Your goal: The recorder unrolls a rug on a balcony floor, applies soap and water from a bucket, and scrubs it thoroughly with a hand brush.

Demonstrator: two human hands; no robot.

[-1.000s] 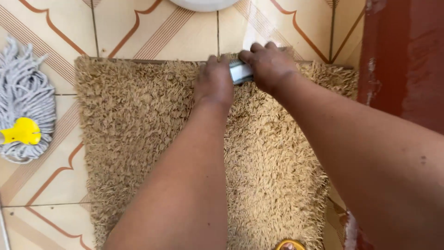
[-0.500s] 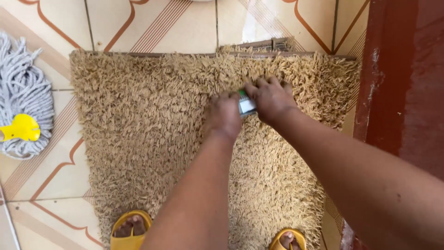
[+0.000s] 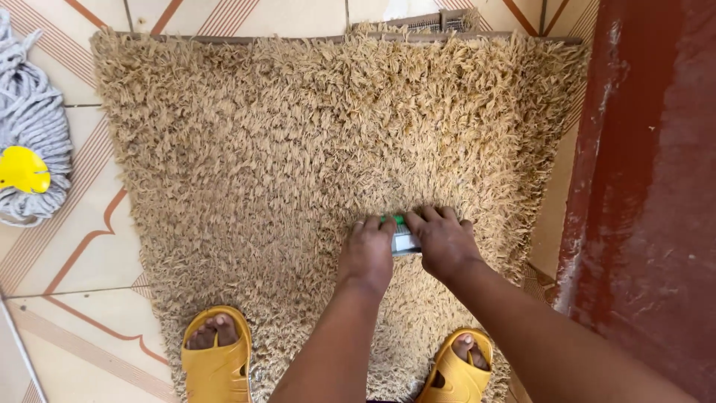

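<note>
Person bent over a shaggy tan rug [image 3: 298,172] laid on patterned cream floor tiles [image 3: 67,254] with orange-brown curved lines. Both hands low on the rug, near the person's own feet, pressed side by side on a small brush [image 3: 403,240]: pale grey-white block with a bit of green showing at its top edge. Left hand [image 3: 367,256] closed over the brush's left end, fingers curled down into the pile, knuckles up. Right hand [image 3: 442,240] closed over the right end, fingers bent over the top, thumb side not visible. Brush mostly covered by the two hands, only the middle strip shows between them; it sits down in the rug fibres, bristles not visible. Both forearms run up from the bottom edge of the view, right one nearer the camera. Feet in yellow sandals: left sandal [image 3: 215,358] at the rug's lower left edge, toes showing, right sandal [image 3: 461,369] on the rug's lower right part, just below the right wrist. Grey string mop head [image 3: 30,119] with a yellow plastic fitting [image 3: 22,170] lies on the tiles left of the rug, apart from the hands. Dark red painted surface [image 3: 649,194], scuffed with pale marks, runs along the right side, just beside the rug's right edge. Far rug edge has a small flipped-up bit of backing [image 3: 436,21] at the top.
</note>
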